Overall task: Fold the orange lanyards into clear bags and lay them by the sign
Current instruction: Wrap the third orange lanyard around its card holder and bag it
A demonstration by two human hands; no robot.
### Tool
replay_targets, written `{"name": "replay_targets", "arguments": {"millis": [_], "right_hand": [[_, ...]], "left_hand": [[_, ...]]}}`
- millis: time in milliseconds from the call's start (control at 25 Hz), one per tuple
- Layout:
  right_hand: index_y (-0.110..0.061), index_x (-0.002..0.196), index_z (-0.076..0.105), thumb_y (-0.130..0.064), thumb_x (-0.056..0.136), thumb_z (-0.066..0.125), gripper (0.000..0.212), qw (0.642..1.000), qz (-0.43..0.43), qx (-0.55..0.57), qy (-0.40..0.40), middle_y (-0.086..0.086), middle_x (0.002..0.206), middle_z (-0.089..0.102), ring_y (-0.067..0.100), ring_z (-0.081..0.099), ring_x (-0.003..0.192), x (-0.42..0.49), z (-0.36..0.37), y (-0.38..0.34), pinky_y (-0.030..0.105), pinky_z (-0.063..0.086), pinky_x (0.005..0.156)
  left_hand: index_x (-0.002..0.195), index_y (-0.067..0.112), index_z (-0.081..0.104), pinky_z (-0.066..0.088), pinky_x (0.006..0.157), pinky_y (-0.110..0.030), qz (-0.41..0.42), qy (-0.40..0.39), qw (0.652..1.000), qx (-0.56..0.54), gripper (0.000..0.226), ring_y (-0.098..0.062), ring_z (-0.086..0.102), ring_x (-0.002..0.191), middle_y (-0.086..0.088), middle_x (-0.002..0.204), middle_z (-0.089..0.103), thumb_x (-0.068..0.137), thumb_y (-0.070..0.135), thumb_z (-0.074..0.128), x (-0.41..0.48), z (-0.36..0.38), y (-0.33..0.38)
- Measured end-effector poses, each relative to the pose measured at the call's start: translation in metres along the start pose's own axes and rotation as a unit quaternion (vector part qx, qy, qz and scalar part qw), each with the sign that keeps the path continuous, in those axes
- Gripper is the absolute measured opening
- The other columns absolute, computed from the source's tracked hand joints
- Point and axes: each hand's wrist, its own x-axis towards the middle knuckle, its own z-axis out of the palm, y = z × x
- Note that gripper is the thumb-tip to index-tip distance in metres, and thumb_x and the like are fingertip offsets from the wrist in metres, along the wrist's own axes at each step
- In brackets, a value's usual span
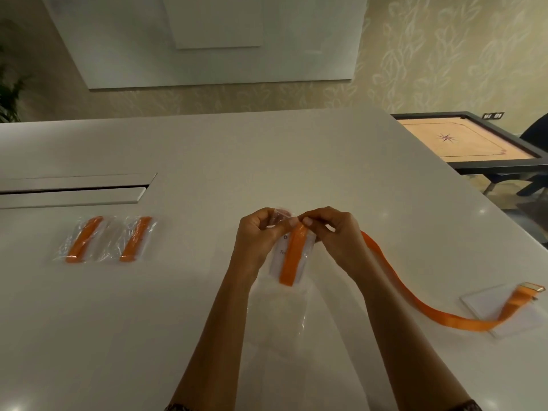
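Both hands meet over the middle of the white table [267,149]. The left hand [261,232] is curled closed, its fingertips pinching the top edge of a clear bag [278,310] that hangs down from the hands and spreads onto the table toward the person. The right hand [332,232] is also closed, thumb and forefinger pinched on the top of a folded orange lanyard [292,256], which stands upright between the two hands with its lower end at the mouth of the bag. A small white card with dark print [280,250] shows just behind the folded strap; the print is too blurred to read.

A second, loose orange lanyard [430,310] trails from behind the right wrist across the table to the right, ending in a metal clip [533,288] that lies on a flat clear sign [510,310] near the table's right edge.

On the left side of the table, well apart from the hands, two bagged lanyards [109,240] lie side by side, just below a long slot [74,189] in the tabletop. Beyond the table's far right corner stands a carrom board [462,140]
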Motion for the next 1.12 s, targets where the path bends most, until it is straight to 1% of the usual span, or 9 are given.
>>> {"name": "replay_targets", "arguments": {"millis": [80,160,320,400,520,680,840,960,1120], "right_hand": [[-0.012,0.097,0.073,-0.014,0.092,0.06,0.014,0.999,-0.02,-0.032,-0.001,0.0,0.094,0.069,0.017,0.064,0.092,0.003,0.002,-0.005,0.025,0.054,0.079],[-0.014,0.098,0.073,-0.014,0.092,0.06,0.014,0.998,-0.034,-0.053,-0.006,-0.003,0.094,0.068,0.015,0.063,0.093,0.004,0.003,-0.01,0.021,0.052,0.08],[-0.025,0.111,0.066,-0.018,0.089,0.065,0.022,0.999,-0.047,-0.025,0.008,-0.015,0.087,0.066,0.0,0.063,0.087,0.008,-0.005,-0.024,0.012,0.052,0.078],[-0.023,0.11,0.067,-0.02,0.088,0.066,0.022,0.998,-0.047,-0.045,0.007,-0.013,0.088,0.066,0.002,0.064,0.087,0.01,-0.009,-0.029,0.013,0.052,0.076],[-0.015,0.094,0.072,-0.015,0.088,0.066,0.008,0.996,-0.055,-0.072,0.01,-0.003,0.089,0.069,0.013,0.064,0.085,0.011,-0.01,-0.034,0.02,0.054,0.075],[-0.011,0.089,0.071,-0.012,0.088,0.066,0.005,0.99,-0.083,-0.114,0.022,-0.003,0.087,0.068,0.009,0.06,0.079,0.009,-0.009,-0.039,0.003,0.043,0.068],[-0.012,0.092,0.073,-0.013,0.088,0.067,0.007,0.988,-0.086,-0.126,0.002,-0.003,0.087,0.068,0.009,0.061,0.079,0.008,-0.009,-0.045,0.002,0.042,0.068],[-0.015,0.094,0.072,-0.018,0.088,0.067,0.009,0.987,-0.068,-0.146,-0.02,-0.005,0.085,0.067,0.003,0.058,0.072,0.007,-0.013,-0.047,0.002,0.042,0.065],[-0.013,0.086,0.071,-0.025,0.085,0.071,0.011,0.984,-0.056,-0.171,0.007,-0.005,0.077,0.064,0.005,0.056,0.068,0.008,-0.018,-0.047,0.0,0.04,0.064]], "left_hand": [[0.085,0.031,0.065,0.054,0.065,-0.018,-0.008,0.003,1.0,0.006,0.008,-0.011,0.069,0.081,0.011,0.085,0.071,0.082,0.033,0.071,0.001,-0.001,0.001],[0.083,0.03,0.065,0.051,0.06,-0.014,0.001,0.016,1.0,-0.006,0.006,-0.009,0.068,0.075,0.014,0.078,0.07,0.083,0.029,0.071,0.002,-0.002,0.003],[0.08,0.026,0.065,0.051,0.062,-0.012,0.076,0.042,0.995,-0.048,0.01,-0.004,0.067,0.073,0.015,0.073,0.069,0.085,0.018,0.069,0.001,0.0,0.01],[0.082,0.024,0.064,0.051,0.063,-0.011,0.101,0.064,0.991,-0.06,0.01,-0.002,0.067,0.074,0.014,0.076,0.069,0.086,0.016,0.068,0.0,0.001,0.013],[0.084,0.025,0.064,0.049,0.062,-0.008,0.111,0.063,0.99,-0.056,0.01,0.001,0.067,0.075,0.014,0.08,0.069,0.085,0.017,0.069,0.0,-0.004,0.016],[0.091,0.031,0.067,0.049,0.069,-0.006,0.116,0.006,0.993,0.011,0.013,0.006,0.066,0.082,0.015,0.09,0.069,0.085,0.021,0.069,-0.001,-0.01,0.02],[0.079,0.038,0.069,0.049,0.075,-0.007,0.156,0.032,0.985,0.058,0.017,0.003,0.066,0.082,0.025,0.077,0.069,0.083,0.023,0.071,-0.004,-0.013,0.024],[0.076,0.043,0.066,0.048,0.073,-0.004,0.164,0.059,0.982,0.071,0.022,0.007,0.064,0.081,0.031,0.074,0.065,0.083,0.023,0.071,-0.005,-0.013,0.024],[0.08,0.033,0.071,0.052,0.073,-0.01,0.145,0.055,0.985,0.075,0.008,-0.002,0.068,0.08,0.021,0.078,0.069,0.08,0.025,0.074,-0.003,-0.018,0.026]]}}
